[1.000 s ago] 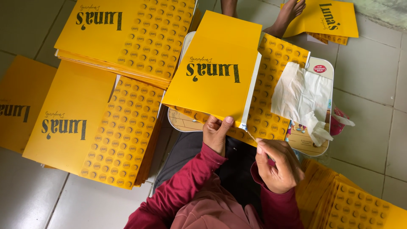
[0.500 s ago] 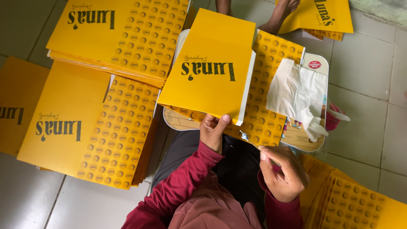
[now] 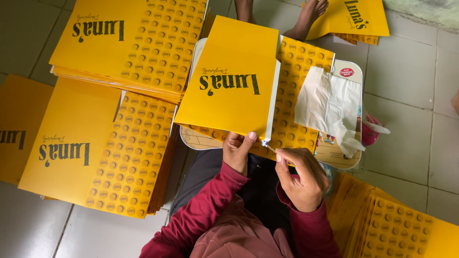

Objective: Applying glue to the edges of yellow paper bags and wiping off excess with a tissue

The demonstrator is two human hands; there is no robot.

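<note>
My left hand [image 3: 237, 151] pinches the near edge of a folded yellow cardboard sheet [image 3: 229, 81] with dark lettering and a dotted flap, which lies over a white tray [image 3: 351, 76] on my lap. My right hand [image 3: 299, 177] grips a thin stick [image 3: 268, 146] whose tip touches the sheet's white edge strip at its near right corner. A crumpled white tissue [image 3: 330, 107] lies on the tray to the right of the sheet.
Stacks of the same yellow sheets lie on the tiled floor: two at the left [image 3: 95, 148] [image 3: 129, 38], one at the lower right [image 3: 392, 224], one at the top right [image 3: 358, 19]. Another person's bare feet [image 3: 308, 16] stand beyond the tray. A pink object [image 3: 370, 134] sits by the tray's right edge.
My right hand pulled the stick back from the sheet's corner, then brought its tip to the white edge strip again. My left hand kept its grip.
</note>
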